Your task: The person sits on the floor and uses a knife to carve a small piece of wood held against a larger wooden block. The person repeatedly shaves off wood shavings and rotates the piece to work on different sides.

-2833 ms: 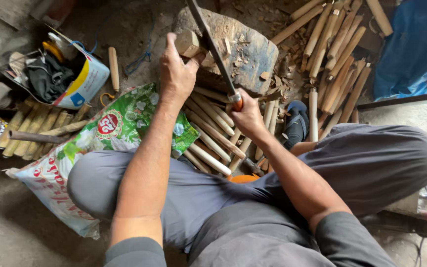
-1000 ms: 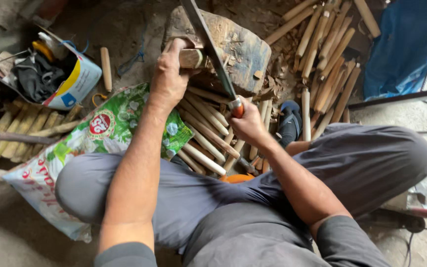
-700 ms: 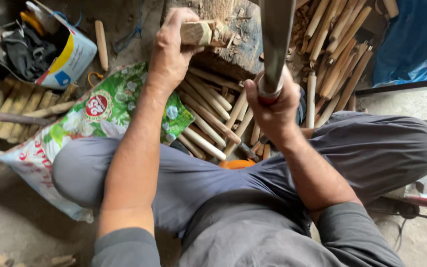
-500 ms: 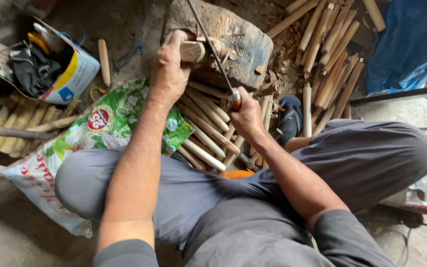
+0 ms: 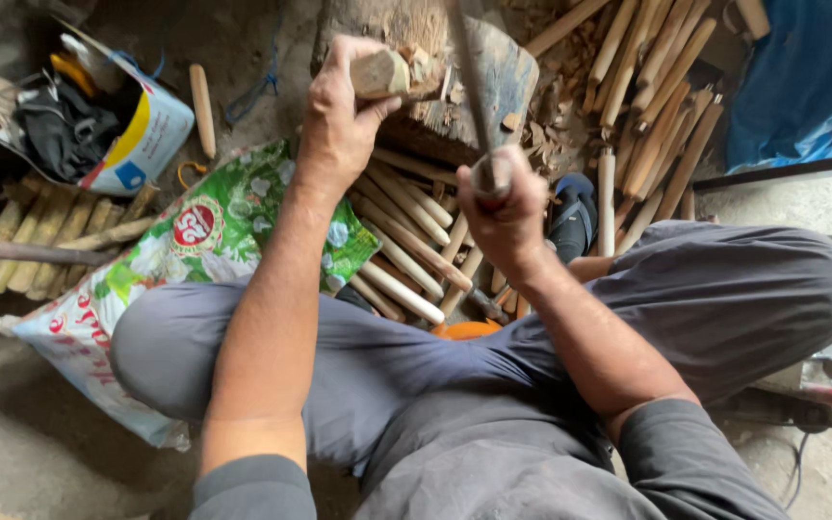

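A short, pale, roughly cut wooden billet (image 5: 382, 72) is gripped by the left hand (image 5: 339, 125), fingers closed round it, and is held on the weathered grey chopping block (image 5: 503, 82) at 12 o'clock. The right hand (image 5: 503, 207) is clenched on the handle of a long dark blade (image 5: 464, 67), raised above the block. Trimmed pale wooden sticks (image 5: 406, 250) are piled between the knees; a printed green sack (image 5: 214, 231) lies at 9 o'clock.

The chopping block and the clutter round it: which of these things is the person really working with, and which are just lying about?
In use:
left hand gripping the wood piece
right hand gripping the long blade
chopping block

Lying about:
printed sack
cut sticks
open box
blue sheet
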